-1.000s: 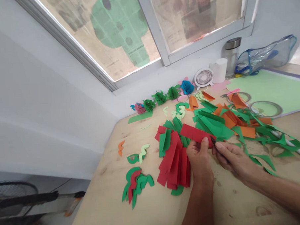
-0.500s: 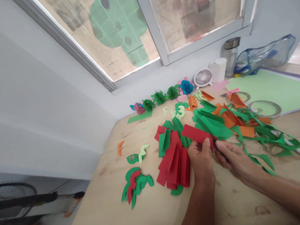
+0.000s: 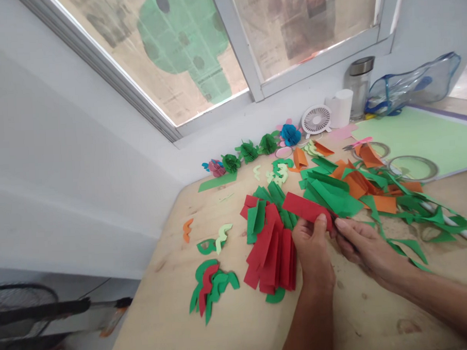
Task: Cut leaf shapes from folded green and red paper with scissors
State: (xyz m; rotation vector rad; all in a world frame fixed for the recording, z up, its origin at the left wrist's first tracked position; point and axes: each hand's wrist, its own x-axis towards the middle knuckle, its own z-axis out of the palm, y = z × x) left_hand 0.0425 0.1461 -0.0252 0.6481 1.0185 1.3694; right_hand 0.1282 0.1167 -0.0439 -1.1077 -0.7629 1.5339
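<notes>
My left hand (image 3: pixel 313 246) pinches a folded red paper strip (image 3: pixel 304 206) between thumb and fingers, its long end pointing to the upper left. At the strip's right end, my right hand (image 3: pixel 362 244) is closed around small scissors (image 3: pixel 334 219). Only a bit of dark blade shows at the paper; the handles are hidden in the fingers. Just left of my hands lies a pile of folded red papers (image 3: pixel 271 250) mixed with green ones. Behind the strip is a stack of folded green papers (image 3: pixel 329 191).
Cut wavy pieces (image 3: pixel 213 287) lie on the wooden table (image 3: pixel 162 312) at left. Paper flowers (image 3: pixel 248 151), a small fan (image 3: pixel 317 121), a white cup (image 3: pixel 342 108) and a bottle (image 3: pixel 360 87) line the wall. Green scraps (image 3: pixel 410 250), tape rolls (image 3: pixel 412 168) and pink scissors (image 3: pixel 359 143) are at right.
Both hands stay almost in place. The red strip's right end has shifted slightly at the dark blade, and less red shows beyond it.
</notes>
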